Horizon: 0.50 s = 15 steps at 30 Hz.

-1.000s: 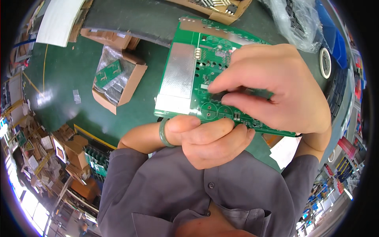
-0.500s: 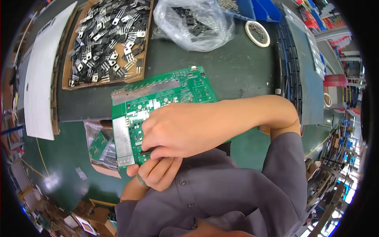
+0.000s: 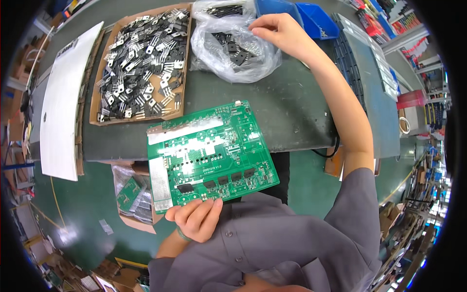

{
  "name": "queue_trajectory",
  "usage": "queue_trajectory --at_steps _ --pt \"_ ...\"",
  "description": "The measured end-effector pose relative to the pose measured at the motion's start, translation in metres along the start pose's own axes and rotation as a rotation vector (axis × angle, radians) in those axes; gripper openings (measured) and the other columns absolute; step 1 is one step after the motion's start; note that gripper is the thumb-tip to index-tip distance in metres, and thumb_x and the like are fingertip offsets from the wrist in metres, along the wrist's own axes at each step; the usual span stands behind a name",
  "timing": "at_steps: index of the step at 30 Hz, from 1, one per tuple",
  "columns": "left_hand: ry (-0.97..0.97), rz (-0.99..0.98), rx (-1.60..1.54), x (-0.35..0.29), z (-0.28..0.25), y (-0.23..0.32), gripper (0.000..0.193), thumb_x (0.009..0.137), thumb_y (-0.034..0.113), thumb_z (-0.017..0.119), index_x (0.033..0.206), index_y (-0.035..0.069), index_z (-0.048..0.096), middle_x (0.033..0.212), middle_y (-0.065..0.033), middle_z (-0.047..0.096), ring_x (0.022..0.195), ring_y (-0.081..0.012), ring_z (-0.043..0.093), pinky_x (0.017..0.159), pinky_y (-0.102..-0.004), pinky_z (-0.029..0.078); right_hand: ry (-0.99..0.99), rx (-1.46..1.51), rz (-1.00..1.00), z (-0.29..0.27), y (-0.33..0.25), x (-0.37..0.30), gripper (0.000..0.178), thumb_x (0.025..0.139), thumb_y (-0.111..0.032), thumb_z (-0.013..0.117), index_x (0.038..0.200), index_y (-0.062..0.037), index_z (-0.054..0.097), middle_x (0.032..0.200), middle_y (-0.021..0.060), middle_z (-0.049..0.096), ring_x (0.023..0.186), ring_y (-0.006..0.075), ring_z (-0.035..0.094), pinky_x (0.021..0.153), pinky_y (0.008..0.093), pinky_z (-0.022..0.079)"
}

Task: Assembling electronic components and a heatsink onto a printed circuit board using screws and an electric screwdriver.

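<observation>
Electronics workshop, green circuit board (image 3: 214, 163), heaped black components (image 3: 138, 63), blue bins (image 3: 318, 24); at the blurred edge, apparently shelving (image 3: 416, 207)

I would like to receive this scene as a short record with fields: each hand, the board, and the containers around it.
Left hand: grips the near edge of the green circuit board
Right hand: by the clear plastic bag; contact and anything between its fingers cannot be told
Board parts: five black components along the near side
Cardboard tray: on the table, left; many loose three-legged components
Plastic bag: black parts inside
Blue bins: right of the bag
</observation>
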<state>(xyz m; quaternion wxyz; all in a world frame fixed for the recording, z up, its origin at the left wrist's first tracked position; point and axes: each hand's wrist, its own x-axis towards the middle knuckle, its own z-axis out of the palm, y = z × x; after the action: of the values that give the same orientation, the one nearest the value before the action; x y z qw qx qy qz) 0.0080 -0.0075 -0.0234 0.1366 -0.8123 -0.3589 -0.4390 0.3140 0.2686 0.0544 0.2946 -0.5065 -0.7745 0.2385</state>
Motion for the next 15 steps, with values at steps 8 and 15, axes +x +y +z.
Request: queue_trajectory --at_steps 8,15 --pt "-0.171 0.102 -0.02 0.008 -0.015 -0.005 0.017 0.079 0.007 0.061 0.093 0.005 0.072 0.09 -0.0044 0.063 0.087 -0.0201 0.058 0.07 -0.0332 0.046 0.203 -0.202 0.114 -0.045 0.062 0.005 0.023 0.084 -0.022 0.068 0.098 -0.0039 0.072 0.091 0.0117 0.073 0.085 0.0228 0.069 0.08 0.0329 0.053" --pt "-0.263 0.214 -0.046 0.014 -0.02 -0.013 0.017 0.075 -0.007 0.063 0.089 -0.001 0.071 0.088 -0.0073 0.062 0.077 -0.0219 0.059 0.063 -0.036 0.046 0.352 -0.854 0.471 -0.183 0.116 -0.083 0.021 0.081 -0.012 0.064 0.099 -0.0044 0.072 0.095 0.0163 0.071 0.088 0.0288 0.068 0.082 0.0381 0.052"
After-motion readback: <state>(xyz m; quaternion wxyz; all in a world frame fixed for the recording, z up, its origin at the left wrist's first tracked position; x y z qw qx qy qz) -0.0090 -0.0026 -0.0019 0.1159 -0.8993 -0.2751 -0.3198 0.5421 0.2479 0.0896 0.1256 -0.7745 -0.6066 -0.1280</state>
